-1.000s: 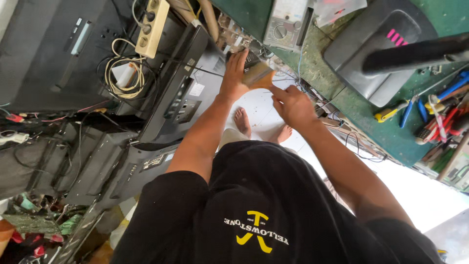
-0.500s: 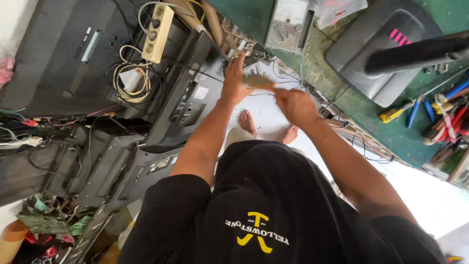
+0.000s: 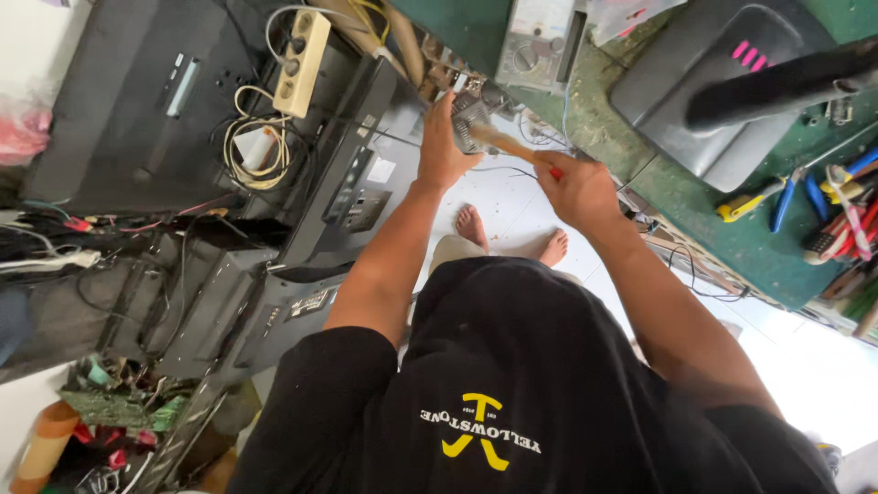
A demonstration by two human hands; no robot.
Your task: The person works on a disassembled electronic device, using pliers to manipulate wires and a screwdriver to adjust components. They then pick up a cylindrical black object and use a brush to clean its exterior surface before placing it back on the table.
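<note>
Blur and the person's own black shirt (image 3: 549, 393) hide much here: the shirt fills the lower middle of the view, covering the legs down to the two bare feet (image 3: 512, 240) on the pale floor, and what the hands work on is small and hard to read. The left hand (image 3: 445, 146) is closed around a small grey metal part (image 3: 470, 117), perhaps a finned component, though its exact kind cannot be told; the fingers wrap its left side and only its right half shows. The right hand (image 3: 578, 187) is gripped shut on the red end of a wooden-handled brush (image 3: 508, 146), whose pale shaft slants up and left so that its tip meets the grey part; the bristles are blurred. So the part sits in the left hand, just up and left of the right hand, at the edge of the green workbench (image 3: 732, 229). On that bench lie a dark plastic housing (image 3: 704, 82), an analogue multimeter (image 3: 535, 41) cut off by the top edge, and pliers with blue and yellow grips (image 3: 777, 197). To the left stand stacked black appliance casings (image 3: 155, 119), with a cream power strip (image 3: 302, 59) and coiled cable on top.
</note>
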